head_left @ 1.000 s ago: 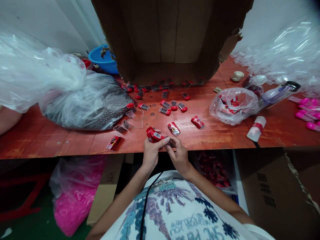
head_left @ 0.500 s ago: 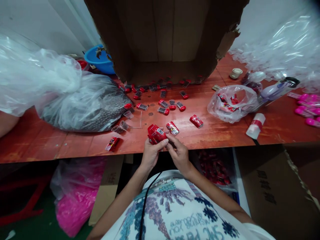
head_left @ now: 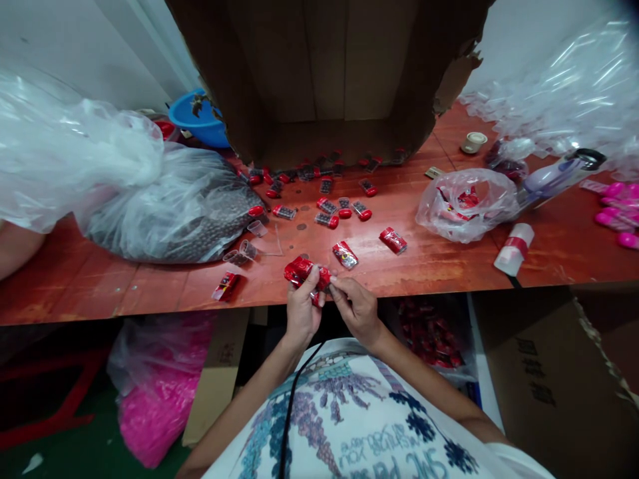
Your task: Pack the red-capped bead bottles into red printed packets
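Currently left hand [head_left: 301, 313] grip is closed round a red packet [head_left: 301, 271], right hand [head_left: 357, 307] pinching its right end. Packet sits above the table [head_left: 449, 266] front edge; loose red packets [head_left: 345, 255] lie farther in on the table.

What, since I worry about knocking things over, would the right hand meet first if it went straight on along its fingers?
The red packet, which the right hand pinches at one end; just beyond it, probably the left hand.
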Available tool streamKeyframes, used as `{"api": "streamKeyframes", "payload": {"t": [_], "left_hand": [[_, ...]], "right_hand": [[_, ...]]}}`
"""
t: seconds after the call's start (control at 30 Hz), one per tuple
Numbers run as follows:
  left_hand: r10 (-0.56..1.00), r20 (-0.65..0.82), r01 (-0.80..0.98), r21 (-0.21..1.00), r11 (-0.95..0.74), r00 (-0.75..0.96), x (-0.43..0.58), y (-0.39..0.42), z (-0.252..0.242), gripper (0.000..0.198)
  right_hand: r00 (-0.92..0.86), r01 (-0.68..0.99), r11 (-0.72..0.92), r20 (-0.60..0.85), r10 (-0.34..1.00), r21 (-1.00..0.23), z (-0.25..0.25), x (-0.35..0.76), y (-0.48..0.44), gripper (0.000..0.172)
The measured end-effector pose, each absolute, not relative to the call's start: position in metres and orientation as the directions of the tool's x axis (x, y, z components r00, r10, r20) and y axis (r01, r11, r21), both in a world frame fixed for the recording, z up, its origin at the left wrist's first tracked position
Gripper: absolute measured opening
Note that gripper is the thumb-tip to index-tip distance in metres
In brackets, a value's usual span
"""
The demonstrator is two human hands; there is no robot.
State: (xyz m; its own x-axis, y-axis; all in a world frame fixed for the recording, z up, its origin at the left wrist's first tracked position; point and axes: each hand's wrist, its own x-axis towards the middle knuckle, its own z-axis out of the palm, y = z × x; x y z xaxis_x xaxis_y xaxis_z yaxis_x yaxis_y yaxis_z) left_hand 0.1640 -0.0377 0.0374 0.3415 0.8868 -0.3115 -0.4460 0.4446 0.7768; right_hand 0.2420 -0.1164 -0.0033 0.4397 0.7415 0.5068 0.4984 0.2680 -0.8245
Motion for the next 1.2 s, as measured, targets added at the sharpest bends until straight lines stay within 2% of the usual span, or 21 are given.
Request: {"api": "streamKeyframes", "payload": {"t": [0.13,0.33,0.63,0.77,0.9,0.97,1.07,1.2], "left_hand": [[0.853,-0.355,-0.414,0.759,0.502,0.384,0.163,-0.036,0.041,0.016],[0.936,-0.212,-0.348,0.886,0.305,0.282,0.162,-0.034,0.043,0.018],[0.946,-0.223,-0.327,0.898,0.293,0.236,0.164,-0.032,0.040,0.023],[0.914,-0.238,-0.304,0.890,0.341,0.328,0.165,-0.034,0.043,0.024],[0.873,-0.254,-0.281,0.877,0.389,0.416,0.164,-0.038,0.043,0.020],[0.875,-0.247,-0.277,0.882,0.381,0.417,0.163,-0.039,0.043,0.018],[0.876,-0.252,-0.267,0.885,0.380,0.412,0.162,-0.036,0.046,0.019],[0.885,-0.230,-0.207,0.920,0.334,0.405,0.162,-0.033,0.048,0.020]], "right_hand": [[0.456,0.483,0.281,0.512,0.728,-0.829,0.000,0.244,-0.116,0.033],[0.380,0.503,0.297,0.516,0.768,-0.812,-0.001,0.248,-0.116,0.042],[0.356,0.517,0.342,0.561,0.747,-0.784,-0.005,0.244,-0.119,0.039],[0.496,0.421,0.273,0.472,0.729,-0.865,-0.005,0.241,-0.118,0.031],[0.661,0.190,0.213,0.285,0.695,-0.958,-0.009,0.236,-0.115,0.032],[0.671,0.112,0.193,0.217,0.709,-0.975,-0.009,0.235,-0.113,0.033],[0.648,0.080,0.150,0.166,0.743,-0.985,-0.007,0.236,-0.112,0.029],[0.615,0.117,0.152,0.192,0.765,-0.981,-0.001,0.240,-0.114,0.022]]}}
